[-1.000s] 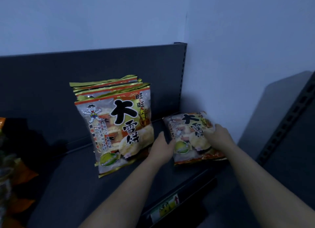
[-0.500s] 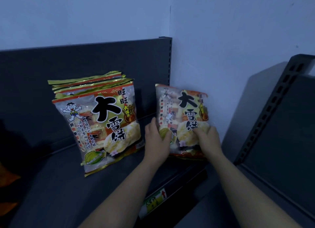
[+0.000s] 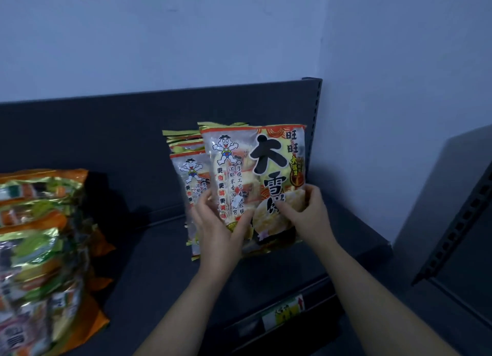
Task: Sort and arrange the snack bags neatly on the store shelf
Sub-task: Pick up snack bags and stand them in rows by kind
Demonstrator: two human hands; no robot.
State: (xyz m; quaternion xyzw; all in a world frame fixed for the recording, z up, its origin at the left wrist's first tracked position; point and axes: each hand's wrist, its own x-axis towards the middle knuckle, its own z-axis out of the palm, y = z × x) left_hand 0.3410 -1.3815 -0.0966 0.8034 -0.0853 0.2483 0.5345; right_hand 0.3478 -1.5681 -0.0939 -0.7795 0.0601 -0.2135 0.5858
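A rice-cracker bag (image 3: 255,169) with a cartoon boy and big black characters stands upright at the right end of the dark shelf (image 3: 165,273). My left hand (image 3: 217,225) grips its lower left part, thumb on the front. My right hand (image 3: 306,213) pinches its lower right part. Directly behind it and slightly to the left stands a row of identical bags (image 3: 186,166), mostly hidden by the held bag.
A pile of orange and green-gold snack bags (image 3: 40,249) lies at the left end of the shelf. A price label (image 3: 283,309) sits on the shelf's front edge. A second dark shelf unit (image 3: 458,236) stands to the right, against the blue wall.
The bag that lay flat at the shelf's right end was tipped upright and moved left against the front of the standing row. The camera view swung left, revealing the orange pile.
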